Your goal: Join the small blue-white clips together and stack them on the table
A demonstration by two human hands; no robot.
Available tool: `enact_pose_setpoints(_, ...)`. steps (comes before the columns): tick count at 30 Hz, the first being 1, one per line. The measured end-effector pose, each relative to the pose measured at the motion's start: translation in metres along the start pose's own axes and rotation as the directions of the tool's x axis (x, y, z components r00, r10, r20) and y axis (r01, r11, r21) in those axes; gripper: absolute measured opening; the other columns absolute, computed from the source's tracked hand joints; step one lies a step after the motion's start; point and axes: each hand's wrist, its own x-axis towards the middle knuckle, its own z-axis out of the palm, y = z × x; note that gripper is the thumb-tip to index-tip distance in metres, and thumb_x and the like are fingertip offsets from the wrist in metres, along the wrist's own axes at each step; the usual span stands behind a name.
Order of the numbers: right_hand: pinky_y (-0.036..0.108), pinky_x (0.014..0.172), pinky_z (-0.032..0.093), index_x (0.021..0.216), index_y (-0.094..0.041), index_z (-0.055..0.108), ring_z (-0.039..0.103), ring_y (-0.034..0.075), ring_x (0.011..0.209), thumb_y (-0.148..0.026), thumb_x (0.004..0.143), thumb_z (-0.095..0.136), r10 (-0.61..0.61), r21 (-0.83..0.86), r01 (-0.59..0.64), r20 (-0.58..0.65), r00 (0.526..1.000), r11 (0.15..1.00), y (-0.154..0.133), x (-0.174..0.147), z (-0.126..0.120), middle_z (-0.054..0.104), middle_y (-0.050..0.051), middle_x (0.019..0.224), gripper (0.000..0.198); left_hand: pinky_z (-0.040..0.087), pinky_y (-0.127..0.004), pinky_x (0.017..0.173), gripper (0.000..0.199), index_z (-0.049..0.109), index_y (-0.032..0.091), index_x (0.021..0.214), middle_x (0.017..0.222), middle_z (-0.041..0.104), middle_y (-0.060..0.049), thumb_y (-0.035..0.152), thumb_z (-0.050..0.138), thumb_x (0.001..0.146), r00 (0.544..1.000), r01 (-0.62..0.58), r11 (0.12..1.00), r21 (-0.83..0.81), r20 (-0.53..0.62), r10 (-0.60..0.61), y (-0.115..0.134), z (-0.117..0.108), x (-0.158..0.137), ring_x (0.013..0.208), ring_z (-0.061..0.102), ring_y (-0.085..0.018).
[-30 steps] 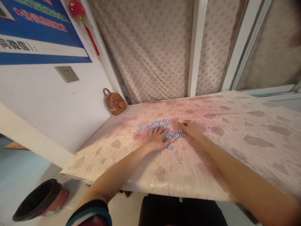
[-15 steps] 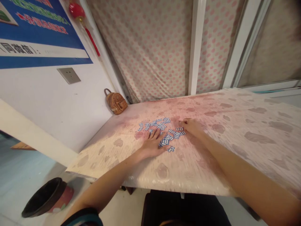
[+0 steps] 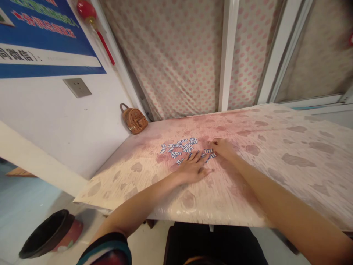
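Note:
Many small flat rectangular pieces (image 3: 187, 148), white with blue edges, lie in a loose cluster on the patterned tablecloth (image 3: 190, 200). My left hand (image 3: 194, 168) rests palm down over the near side of the cluster, fingers spread, covering some of the pieces. At the cluster's right edge is my right hand (image 3: 222, 148), its fingers curled and pressed together beside a few pieces. Whatever its fingertips hold, if anything, is hidden.
A small brown backpack-shaped bag (image 3: 135, 119) stands at the table's back left corner, by the wall. Curtained glass panels (image 3: 176, 66) border the far edge. On the floor at left is a dark-rimmed pot (image 3: 68, 235). A black seat (image 3: 215, 244) is below the front edge.
My left hand has slid to the right across the pieces, uncovering some on the left and covering others. My right hand has stayed nearly in place. The view has shifted slightly.

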Motion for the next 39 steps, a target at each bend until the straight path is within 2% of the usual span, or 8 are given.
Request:
enact_pose_setpoints(10,0.025,0.055,0.028,0.064,-0.019,0.06,0.056,0.014,0.063,-0.036,0.09,0.047,-0.007,0.031,0.008,-0.041,0.999,0.999,0.003,0.001,0.001,0.067,0.005,0.068,0.034,0.006,-0.058,0.12,0.087,0.025,0.021,0.155,0.161,0.02,-0.012,0.076,0.018,0.089,0.957,0.279,0.958,0.062,-0.095,-0.272,-0.003,0.004,0.031,0.149,0.009,-0.036)
enact_pose_setpoints(13,0.025,0.057,0.03,0.065,-0.019,0.059,0.056,0.014,0.064,-0.033,0.09,0.047,-0.019,0.032,0.021,-0.082,0.996,0.999,0.004,0.002,0.002,0.067,0.005,0.071,0.032,0.003,-0.053,0.122,0.083,0.023,0.019,0.155,0.161,0.021,-0.01,0.072,0.016,0.092,0.967,0.197,0.978,0.073,-0.176,-0.182,0.0,0.005,0.031,0.15,0.01,-0.031)
enact_pose_setpoints(16,0.025,0.057,0.03,0.068,-0.019,0.06,0.055,0.014,0.063,-0.034,0.09,0.046,-0.001,0.045,0.006,-0.105,0.995,0.999,0.006,0.003,0.003,0.067,0.005,0.072,0.031,0.004,-0.047,0.124,0.077,0.019,0.02,0.156,0.162,0.016,-0.006,0.066,0.014,0.095,0.992,0.027,0.999,0.047,-0.128,-0.02,0.002,0.007,0.034,0.151,0.011,-0.024)
enact_pose_setpoints(20,0.024,0.056,0.031,0.072,-0.019,0.061,0.057,0.014,0.064,-0.037,0.092,0.045,0.023,0.02,-0.021,-0.114,0.993,1.0,0.008,0.004,0.002,0.068,0.005,0.074,0.032,0.008,-0.047,0.123,0.079,0.02,0.018,0.156,0.163,0.012,-0.008,0.067,0.018,0.094,0.998,0.04,0.999,0.002,-0.05,-0.04,0.006,0.012,0.041,0.151,0.009,-0.023)
enact_pose_setpoints(24,0.023,0.06,0.035,0.085,-0.019,0.063,0.061,0.015,0.072,-0.034,0.09,0.05,-0.001,-0.025,-0.001,-0.1,0.995,1.0,0.005,0.002,0.003,0.07,0.006,0.083,0.02,0.013,-0.047,0.123,0.076,0.031,0.017,0.152,0.16,0.024,-0.01,0.067,0.025,0.094,0.99,0.014,0.999,-0.035,-0.141,-0.019,0.011,0.012,0.041,0.148,0.02,-0.025)
enact_pose_setpoints(28,0.023,0.072,0.04,0.096,-0.016,0.062,0.063,0.017,0.086,-0.028,0.088,0.056,-0.095,-0.076,0.092,-0.039,0.995,0.993,0.0,-0.002,0.008,0.068,0.01,0.099,0.015,0.036,-0.038,0.11,0.052,0.064,0.023,0.124,0.13,0.063,-0.006,0.052,0.028,0.1,0.893,0.111,0.989,-0.097,-0.428,-0.142,-0.013,-0.006,0.036,0.122,0.055,-0.023)
enact_pose_setpoints(32,0.027,0.083,0.041,0.104,-0.012,0.061,0.06,0.023,0.101,-0.028,0.087,0.059,-0.151,-0.206,0.145,-0.015,0.988,0.968,-0.009,-0.007,0.011,0.063,0.015,0.109,0.023,0.046,-0.032,0.094,0.029,0.074,0.019,0.097,0.104,0.071,-0.008,0.032,0.049,0.094,0.706,0.417,0.886,-0.203,-0.542,-0.456,-0.066,-0.029,0.039,0.102,0.063,-0.022)
enact_pose_setpoints(39,0.031,0.084,0.041,0.112,-0.008,0.057,0.06,0.026,0.103,-0.026,0.091,0.052,-0.133,-0.303,0.133,0.02,0.991,0.944,-0.02,-0.013,0.012,0.062,0.02,0.112,0.028,0.047,-0.03,0.087,0.027,0.074,0.021,0.096,0.103,0.072,-0.009,0.041,0.066,0.08,0.701,0.562,0.789,-0.249,-0.362,-0.614,-0.102,-0.026,0.056,0.1,0.065,-0.024)
